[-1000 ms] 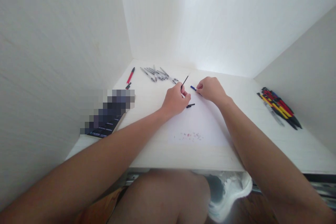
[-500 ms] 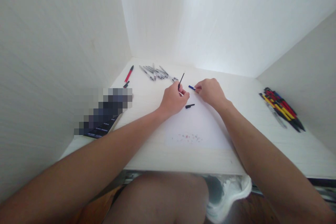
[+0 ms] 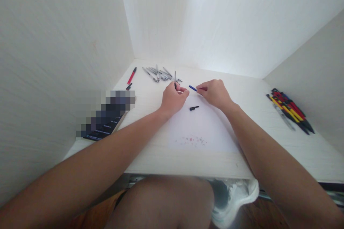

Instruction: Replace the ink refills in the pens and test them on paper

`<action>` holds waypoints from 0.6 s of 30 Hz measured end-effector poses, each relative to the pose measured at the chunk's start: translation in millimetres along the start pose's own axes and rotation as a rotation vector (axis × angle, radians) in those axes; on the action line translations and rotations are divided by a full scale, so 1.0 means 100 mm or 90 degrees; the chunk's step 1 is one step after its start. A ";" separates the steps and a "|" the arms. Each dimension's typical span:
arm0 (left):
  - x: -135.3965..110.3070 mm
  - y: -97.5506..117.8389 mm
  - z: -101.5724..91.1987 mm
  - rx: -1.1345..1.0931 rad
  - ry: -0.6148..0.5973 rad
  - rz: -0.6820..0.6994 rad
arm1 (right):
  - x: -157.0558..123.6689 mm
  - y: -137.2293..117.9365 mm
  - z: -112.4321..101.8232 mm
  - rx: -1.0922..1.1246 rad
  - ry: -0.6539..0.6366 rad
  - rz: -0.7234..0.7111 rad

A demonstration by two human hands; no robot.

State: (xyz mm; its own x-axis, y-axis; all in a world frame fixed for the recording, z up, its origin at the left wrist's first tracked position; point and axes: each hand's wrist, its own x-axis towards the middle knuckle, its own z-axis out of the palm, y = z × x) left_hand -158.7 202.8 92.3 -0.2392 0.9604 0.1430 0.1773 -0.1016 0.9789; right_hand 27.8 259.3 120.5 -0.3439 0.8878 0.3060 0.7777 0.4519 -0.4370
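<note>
My left hand (image 3: pixel 172 100) is closed in a pinch on a thin black pen refill (image 3: pixel 175 78) that points straight up. My right hand (image 3: pixel 213 93) is closed on a blue pen barrel (image 3: pixel 192 88), whose tip pokes out to the left toward my other hand. Both hands rest at the far edge of a white sheet of paper (image 3: pixel 202 128). A small black pen piece (image 3: pixel 194 108) lies on the sheet just in front of my hands.
Several grey pen parts (image 3: pixel 158 73) lie in a heap at the back. A red pen (image 3: pixel 132 76) and a black cap (image 3: pixel 129 86) lie at back left. A blurred dark object (image 3: pixel 106 114) sits on the left. Several red, yellow and black pens (image 3: pixel 288 111) lie at right.
My left hand has shifted left and turned the black refill from a rightward slant to upright. My right hand with the blue barrel has followed a little to the left.
</note>
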 end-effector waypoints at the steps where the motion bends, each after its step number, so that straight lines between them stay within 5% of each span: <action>1: 0.01 -0.02 0.00 -0.013 0.006 -0.006 | -0.01 0.01 -0.02 0.022 0.002 -0.007; 11: 0.01 -0.02 -0.02 -0.042 0.029 0.067 | -0.11 -0.11 -0.02 0.216 -0.032 -0.042; 18: -0.06 0.09 -0.06 0.027 0.080 0.190 | -0.12 -0.16 -0.01 0.174 0.062 -0.119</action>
State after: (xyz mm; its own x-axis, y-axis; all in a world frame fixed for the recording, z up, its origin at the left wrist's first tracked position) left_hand -161.4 194.9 101.4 -0.2862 0.8498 0.4426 0.2965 -0.3607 0.8843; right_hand 20.1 241.2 125.1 -0.4056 0.7807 0.4753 0.5310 0.6246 -0.5726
